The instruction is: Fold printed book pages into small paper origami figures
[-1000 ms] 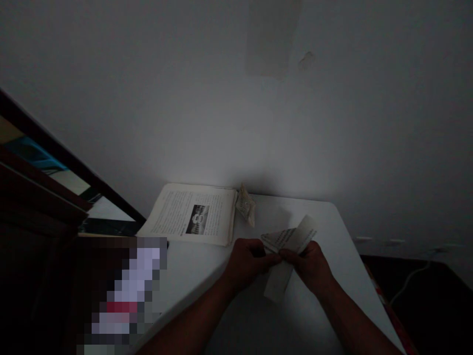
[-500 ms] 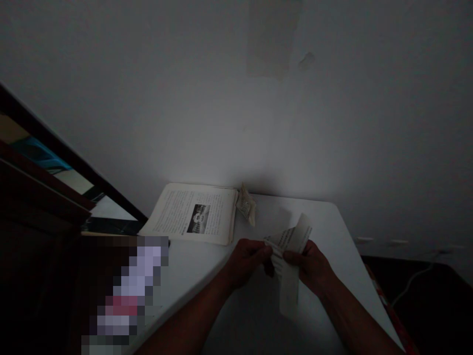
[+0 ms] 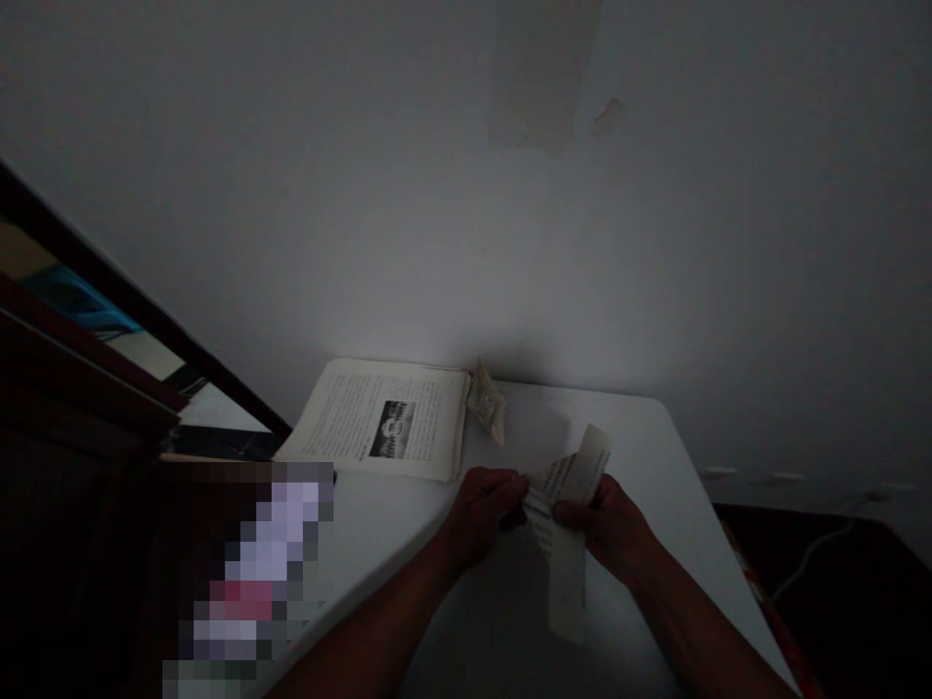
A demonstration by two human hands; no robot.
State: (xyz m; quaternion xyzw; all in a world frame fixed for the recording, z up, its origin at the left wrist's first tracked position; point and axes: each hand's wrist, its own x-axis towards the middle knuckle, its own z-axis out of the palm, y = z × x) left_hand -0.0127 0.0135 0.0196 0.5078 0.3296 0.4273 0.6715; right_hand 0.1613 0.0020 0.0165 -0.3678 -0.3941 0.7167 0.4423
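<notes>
Paper strip (image 3: 566,529): printed, folded, held above table (image 3: 655,437) | left hand (image 3: 484,505): pinching strip's left edge | right hand (image 3: 608,524): gripping strip's right side | open book (image 3: 382,422): well apart, behind

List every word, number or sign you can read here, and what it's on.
None can be read.
On the open book: printed lines round a photo, too small and dim.
On the paper strip held by left hand and right hand: print, too blurred.
On the folded scrap beside the book: print, illegible.
</notes>
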